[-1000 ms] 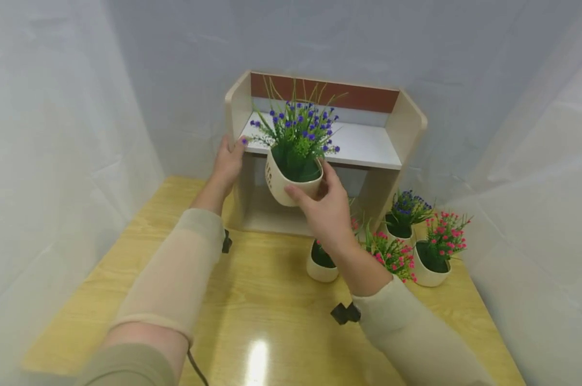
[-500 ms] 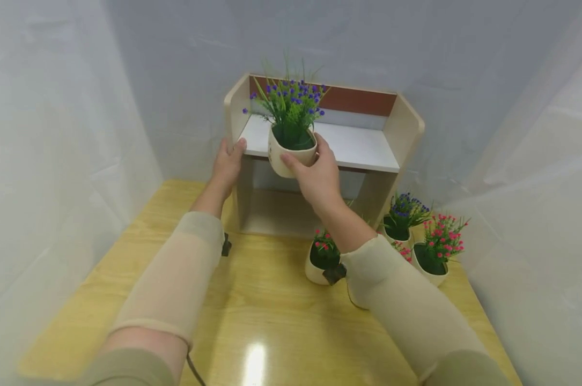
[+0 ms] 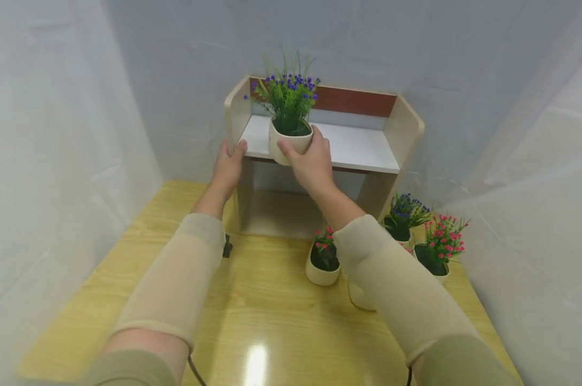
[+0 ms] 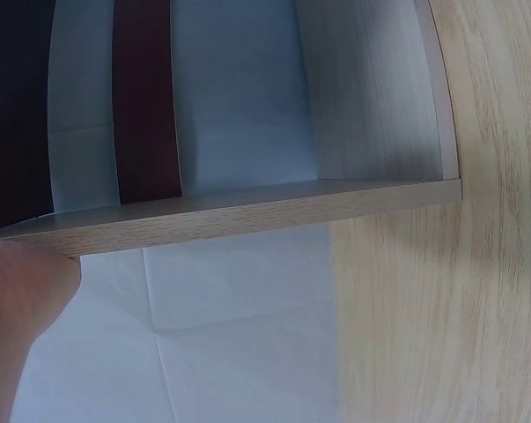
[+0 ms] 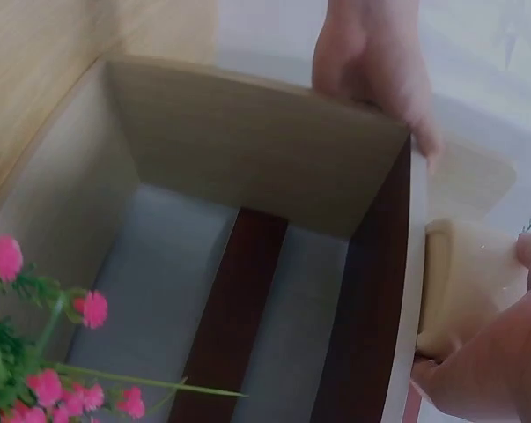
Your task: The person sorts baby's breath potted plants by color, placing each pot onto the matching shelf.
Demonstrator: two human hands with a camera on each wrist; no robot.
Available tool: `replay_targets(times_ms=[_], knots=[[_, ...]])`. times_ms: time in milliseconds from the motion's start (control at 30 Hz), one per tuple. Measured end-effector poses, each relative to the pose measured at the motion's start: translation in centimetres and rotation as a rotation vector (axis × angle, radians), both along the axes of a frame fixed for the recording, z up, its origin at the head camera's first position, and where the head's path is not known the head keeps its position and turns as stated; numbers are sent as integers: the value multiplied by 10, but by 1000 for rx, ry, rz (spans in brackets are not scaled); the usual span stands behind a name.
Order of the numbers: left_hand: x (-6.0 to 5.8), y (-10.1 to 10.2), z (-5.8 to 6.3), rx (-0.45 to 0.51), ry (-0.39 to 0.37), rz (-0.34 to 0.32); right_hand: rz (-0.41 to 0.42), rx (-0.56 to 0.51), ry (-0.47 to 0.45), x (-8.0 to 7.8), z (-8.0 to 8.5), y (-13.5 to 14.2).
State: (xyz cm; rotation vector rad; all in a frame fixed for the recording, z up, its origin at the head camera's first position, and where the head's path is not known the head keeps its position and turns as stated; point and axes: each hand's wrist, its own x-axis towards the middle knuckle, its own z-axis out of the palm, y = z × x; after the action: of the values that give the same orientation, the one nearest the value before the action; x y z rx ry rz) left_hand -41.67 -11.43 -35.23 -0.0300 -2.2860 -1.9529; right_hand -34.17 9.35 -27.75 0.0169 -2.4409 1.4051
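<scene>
Compared with a second ago, the pot of purple flowers (image 3: 294, 140) is higher and farther from the head camera, at the left part of the white board (image 3: 363, 147) of the shelf unit (image 3: 406, 131). Its lettering, readable in part then, is now turned left and almost out of sight. The right sleeve (image 3: 397, 284) reaches farther forward and hides most of one pot on the bench (image 3: 271, 305); the left hand (image 3: 227, 167) is where it was.

The pot stands close to upright, its mouth facing up and its long axis near vertical, with flowers and thin blades rising toward the back wall. In the right wrist view its lower end is right by the board's edge; whether it touches cannot be told.

The right hand (image 3: 315, 163) grasps this pot, thumb across the near side and fingers round the right side. The left hand grips the shelf unit at its left panel, thumb over the front by the board; its other fingers are mostly hidden.

On the bench are a near pink-flowered pot (image 3: 322, 275), the partly hidden pot (image 3: 360, 297), a second purple-flowered pot (image 3: 400, 233) and a far-right pink-flowered pot (image 3: 435, 262).
</scene>
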Motion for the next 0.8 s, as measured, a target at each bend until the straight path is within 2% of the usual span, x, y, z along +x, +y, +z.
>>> replay_targets(times_ms=[167,333,600,800], knots=[[1,0,-1,-7,-19,0,-5,69,-3,-6,1,0],[5,-1,1,-10,-33,-4,11,94,3,-8,1,-1],[6,-5,5,-7,-35,18,84,31,-71,-12,15,-1],[5,-6,4,-5,-37,15,106,14,-119,-17,23,0]])
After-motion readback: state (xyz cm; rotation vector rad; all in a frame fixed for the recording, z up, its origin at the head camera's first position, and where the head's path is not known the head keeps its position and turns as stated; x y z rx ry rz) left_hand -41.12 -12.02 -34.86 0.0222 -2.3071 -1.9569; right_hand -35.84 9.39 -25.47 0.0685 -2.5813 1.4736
